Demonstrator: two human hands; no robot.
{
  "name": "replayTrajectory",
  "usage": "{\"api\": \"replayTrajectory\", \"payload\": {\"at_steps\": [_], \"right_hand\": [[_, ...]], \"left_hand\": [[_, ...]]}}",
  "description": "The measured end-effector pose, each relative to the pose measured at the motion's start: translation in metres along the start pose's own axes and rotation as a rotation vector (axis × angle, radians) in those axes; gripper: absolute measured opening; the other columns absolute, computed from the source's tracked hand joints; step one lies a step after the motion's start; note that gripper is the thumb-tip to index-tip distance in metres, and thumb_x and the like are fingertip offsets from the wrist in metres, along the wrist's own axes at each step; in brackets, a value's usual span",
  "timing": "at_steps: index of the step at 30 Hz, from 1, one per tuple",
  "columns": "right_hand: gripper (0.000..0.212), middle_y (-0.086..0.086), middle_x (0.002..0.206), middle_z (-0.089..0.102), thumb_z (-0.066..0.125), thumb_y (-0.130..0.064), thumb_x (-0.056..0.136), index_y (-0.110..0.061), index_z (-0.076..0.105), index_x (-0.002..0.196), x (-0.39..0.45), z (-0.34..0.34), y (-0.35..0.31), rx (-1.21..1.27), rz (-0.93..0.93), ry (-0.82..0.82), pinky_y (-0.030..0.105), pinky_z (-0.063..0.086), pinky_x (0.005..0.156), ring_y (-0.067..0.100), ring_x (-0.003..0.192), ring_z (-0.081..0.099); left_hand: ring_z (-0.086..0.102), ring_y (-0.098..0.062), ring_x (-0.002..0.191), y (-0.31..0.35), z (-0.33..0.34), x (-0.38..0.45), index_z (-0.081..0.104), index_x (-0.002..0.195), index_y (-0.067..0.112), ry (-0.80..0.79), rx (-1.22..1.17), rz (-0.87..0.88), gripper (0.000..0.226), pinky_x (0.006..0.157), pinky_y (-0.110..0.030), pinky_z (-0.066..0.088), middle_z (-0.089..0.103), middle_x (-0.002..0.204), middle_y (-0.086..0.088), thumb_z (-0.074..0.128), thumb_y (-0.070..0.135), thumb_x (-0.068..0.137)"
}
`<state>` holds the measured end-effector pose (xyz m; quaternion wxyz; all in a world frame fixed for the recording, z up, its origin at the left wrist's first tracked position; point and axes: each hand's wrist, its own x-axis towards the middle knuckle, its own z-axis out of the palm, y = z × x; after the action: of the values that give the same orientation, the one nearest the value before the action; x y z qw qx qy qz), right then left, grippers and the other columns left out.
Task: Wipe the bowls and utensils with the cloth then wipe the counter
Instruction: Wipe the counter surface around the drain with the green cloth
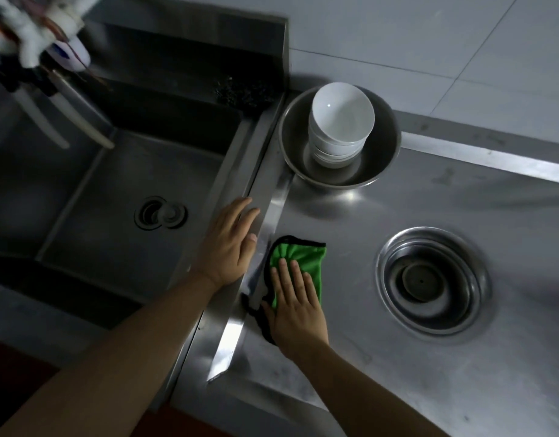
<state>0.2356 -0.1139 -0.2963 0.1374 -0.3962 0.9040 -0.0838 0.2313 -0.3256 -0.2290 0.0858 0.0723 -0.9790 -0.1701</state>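
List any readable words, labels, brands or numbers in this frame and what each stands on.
None can be read. The white object with a blue patch at the top left is too blurred to tell whether it carries print. The green cloth, white bowls, metal basin and counter show no markings.

Both hands flat, palms down, fingers straight: left hand (229, 244) ahead, right hand (295, 305) nearer body; forearms bare.

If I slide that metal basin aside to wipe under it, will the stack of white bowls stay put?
Probably not reliably. The white bowls are stacked several high and lean slightly, so they may tip. The metal basin looks smooth, so the stack could slide. They look ceramic, so likely breakable.
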Motion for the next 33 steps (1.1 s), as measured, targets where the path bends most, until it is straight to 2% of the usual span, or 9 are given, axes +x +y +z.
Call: {"api": "replayTrajectory", "payload": {"at_steps": [6, 11, 17, 23, 27, 29, 33], "right_hand": [[0.071, 0.005, 0.169, 0.005, 0.011, -0.052, 0.102, -0.011, 0.011, 0.16, 0.112, -0.028, -0.01, 0.214, 0.21, 0.092, 0.039, 0.0, 0.126, 0.02, 0.156, -0.004], [0.068, 0.002, 0.169, -0.002, 0.016, -0.049, 0.105, -0.013, 0.004, 0.161, 0.153, -0.04, -0.001, 0.276, 0.281, 0.121, 0.037, -0.004, 0.126, 0.014, 0.155, -0.009], [0.068, 0.005, 0.169, 0.004, 0.017, -0.051, 0.104, -0.013, 0.013, 0.161, 0.088, -0.02, -0.016, 0.218, 0.208, 0.113, 0.039, 0.0, 0.126, 0.021, 0.156, -0.004], [0.062, 0.001, 0.168, -0.004, 0.019, -0.048, 0.107, -0.017, 0.007, 0.16, 0.001, -0.002, -0.003, 0.039, 0.089, -0.011, 0.041, -0.002, 0.125, 0.02, 0.155, -0.011], [0.064, 0.0, 0.167, 0.007, 0.024, -0.05, 0.105, -0.018, 0.017, 0.16, -0.008, -0.018, 0.056, -0.017, 0.171, 0.026, 0.039, 0.003, 0.124, 0.018, 0.155, -0.002], [0.066, 0.0, 0.167, 0.004, 0.023, -0.051, 0.104, -0.018, 0.017, 0.16, -0.01, -0.027, 0.085, -0.048, 0.197, 0.018, 0.038, 0.0, 0.125, 0.017, 0.155, -0.003], [0.067, 0.004, 0.169, 0.003, 0.02, -0.05, 0.104, -0.014, 0.015, 0.161, -0.014, -0.028, 0.092, -0.045, 0.275, 0.038, 0.04, -0.001, 0.125, 0.021, 0.156, -0.005]], "left_hand": [[0.041, -0.035, 0.141, -0.003, 0.003, 0.003, 0.052, 0.138, -0.001, -0.012, -0.039, -0.028, 0.052, 0.112, -0.05, 0.038, 0.04, 0.152, -0.021, 0.034, 0.026, 0.098], [0.037, -0.035, 0.143, -0.006, 0.002, 0.004, 0.047, 0.141, 0.001, -0.022, -0.052, -0.006, 0.052, 0.114, -0.049, 0.035, 0.036, 0.155, -0.02, 0.031, 0.031, 0.102], [0.042, -0.036, 0.14, -0.005, 0.003, 0.004, 0.054, 0.137, -0.002, 0.01, -0.018, 0.011, 0.049, 0.112, -0.05, 0.037, 0.041, 0.152, -0.022, 0.035, 0.025, 0.101], [0.041, -0.036, 0.139, 0.003, -0.001, 0.0, 0.053, 0.139, 0.001, -0.007, 0.103, 0.01, 0.047, 0.113, -0.046, 0.036, 0.039, 0.154, -0.019, 0.04, 0.027, 0.102], [0.046, -0.04, 0.134, 0.006, 0.0, 0.002, 0.057, 0.134, 0.0, -0.005, 0.156, 0.047, 0.045, 0.108, -0.051, 0.04, 0.044, 0.149, -0.021, 0.044, 0.027, 0.1], [0.045, -0.041, 0.134, 0.006, 0.001, 0.002, 0.058, 0.134, 0.001, -0.012, 0.165, 0.035, 0.045, 0.107, -0.053, 0.04, 0.044, 0.149, -0.021, 0.045, 0.027, 0.1], [0.044, -0.043, 0.134, 0.006, 0.004, 0.002, 0.057, 0.134, 0.001, -0.022, 0.152, 0.016, 0.045, 0.106, -0.055, 0.039, 0.044, 0.149, -0.021, 0.042, 0.028, 0.1]]}}
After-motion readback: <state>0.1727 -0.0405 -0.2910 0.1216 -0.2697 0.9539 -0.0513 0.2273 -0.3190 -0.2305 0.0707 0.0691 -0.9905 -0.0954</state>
